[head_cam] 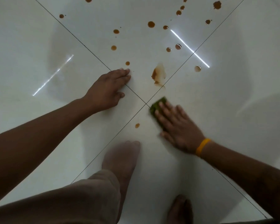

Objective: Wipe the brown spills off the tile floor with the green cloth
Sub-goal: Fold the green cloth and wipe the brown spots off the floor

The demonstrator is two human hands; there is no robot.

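Observation:
My right hand (178, 126) lies flat on the green cloth (158, 105) and presses it to the white tile floor (217, 97), just right of where the grout lines cross. Only the cloth's far corner shows past my fingers. A smeared brown spill (158, 75) lies a short way beyond the cloth. One small brown drop (137, 125) sits to the left of my right hand. Several round brown drops (151, 24) dot the tile farther away. My left hand (108, 88) rests palm down on the floor, fingers together, holding nothing.
My bare left foot (121, 160) and trouser leg (81, 199) are near the bottom centre, my right foot (180, 209) at the bottom edge. A yellow band (202, 147) is on my right wrist. Light strips reflect on the glossy tiles (190, 48).

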